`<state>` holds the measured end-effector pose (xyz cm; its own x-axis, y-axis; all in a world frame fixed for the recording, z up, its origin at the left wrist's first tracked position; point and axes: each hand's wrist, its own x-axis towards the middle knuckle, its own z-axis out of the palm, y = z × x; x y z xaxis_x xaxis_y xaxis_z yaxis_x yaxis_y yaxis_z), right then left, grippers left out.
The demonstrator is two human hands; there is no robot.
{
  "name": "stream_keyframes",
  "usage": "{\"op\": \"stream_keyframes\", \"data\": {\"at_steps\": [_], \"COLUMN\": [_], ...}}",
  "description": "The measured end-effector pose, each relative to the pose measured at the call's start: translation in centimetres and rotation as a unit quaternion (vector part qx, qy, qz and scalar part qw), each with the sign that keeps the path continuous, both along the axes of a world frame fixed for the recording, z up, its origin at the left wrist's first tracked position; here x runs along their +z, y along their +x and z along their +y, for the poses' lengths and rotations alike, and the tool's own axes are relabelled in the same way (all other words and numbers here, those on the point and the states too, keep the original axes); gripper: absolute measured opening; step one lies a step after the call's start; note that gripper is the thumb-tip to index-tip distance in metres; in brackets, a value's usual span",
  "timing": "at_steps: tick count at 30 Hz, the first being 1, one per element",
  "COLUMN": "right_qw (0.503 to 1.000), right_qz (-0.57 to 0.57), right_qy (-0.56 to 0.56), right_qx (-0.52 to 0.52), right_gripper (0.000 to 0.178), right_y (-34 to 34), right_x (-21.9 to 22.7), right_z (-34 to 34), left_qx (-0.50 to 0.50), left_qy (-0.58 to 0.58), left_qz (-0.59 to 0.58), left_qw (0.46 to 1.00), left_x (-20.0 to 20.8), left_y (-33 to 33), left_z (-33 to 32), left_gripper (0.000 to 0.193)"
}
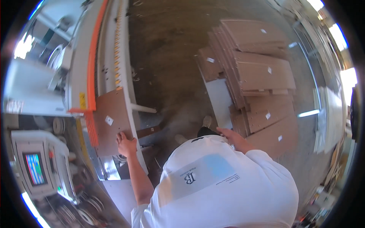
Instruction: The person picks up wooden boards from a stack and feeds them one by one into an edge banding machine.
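A brown rectangular panel (107,121) with a small white label lies on the bed of a long edge-working machine to my left, partly beneath its orange guard. My left hand (125,144) rests on the panel's near right corner, fingers apart and pressing on the surface; I see no grip around the edge. Off to my right, my right hand (231,136) hangs with fingers stretched out, holding nothing that shows. It is nearest the stacked brown panels (262,70); whether it touches them I cannot tell.
The machine's orange guard (94,57) and its row of yellow rollers (118,45) run ahead along the left. A control screen (35,169) stands at the lower left. A support bar (143,108) juts into the walkway. White boards (330,117) lean at the far right.
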<state>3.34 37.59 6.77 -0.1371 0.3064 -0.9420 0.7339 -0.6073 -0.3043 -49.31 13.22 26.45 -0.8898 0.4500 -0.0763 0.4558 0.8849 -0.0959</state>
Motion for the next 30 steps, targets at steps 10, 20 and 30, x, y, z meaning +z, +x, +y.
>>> {"op": "stream_keyframes", "data": {"at_steps": [10, 20, 30], "right_qw": [0.85, 0.703, 0.688], "right_qz": [0.212, 0.224, 0.094], "right_qy": [0.147, 0.099, 0.127], "right_qx": [-0.46, -0.667, -0.708], "right_gripper": [0.048, 0.055, 0.048], "right_y": [5.0, 8.1, 13.3], "right_x": [0.9, -2.2, -5.7], "right_z": [18.6, 27.6, 29.2], "left_qx": [-0.111, -0.236, -0.274], "left_qy": [0.091, 0.175, 0.047], "left_qz": [-0.008, -0.457, -0.667], "left_qw": [0.99, 0.839, 0.691], "left_x": [-1.2, -8.3, -14.4], "left_y": [-0.6, 17.7, 34.0], "left_z": [9.2, 26.1, 39.9], "left_gripper": [0.067, 0.039, 0.04]}}
